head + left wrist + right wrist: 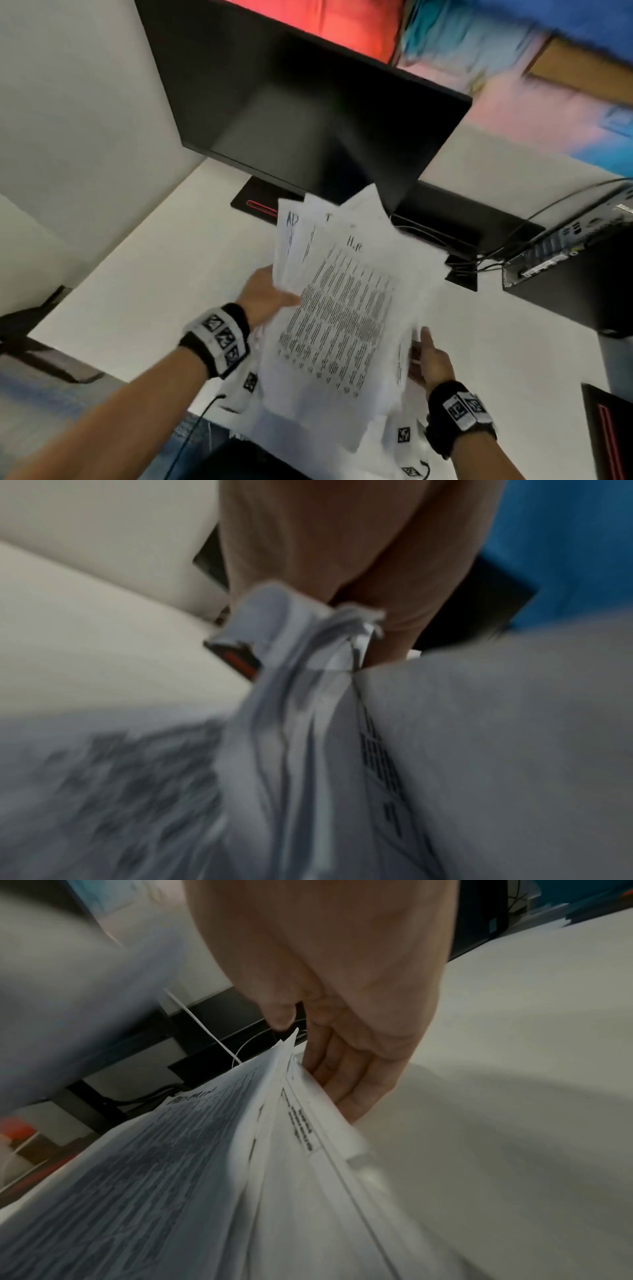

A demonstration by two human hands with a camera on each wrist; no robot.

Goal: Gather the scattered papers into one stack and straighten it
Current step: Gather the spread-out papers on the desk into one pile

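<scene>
**Papers up between both hands, in front of the monitor**

Held off the desk (137, 274), papers (342, 308) fanned unevenly, long axis running from body toward monitor (308, 120). Left hand (263, 294) gripping the left edge, right hand (428, 359) cupping the right edge, fingers (342, 1074) underneath. Equally near; likely squaring next.

papers (346, 308) | white printed sheets | uneven fanned bundle | raised, tilted above desk

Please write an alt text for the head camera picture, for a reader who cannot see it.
Two hands hold a loose, fanned bundle of printed papers above a white desk: the left hand grips its left edge, the right hand its right edge. Behind stand a dark monitor and a black computer case.
</scene>
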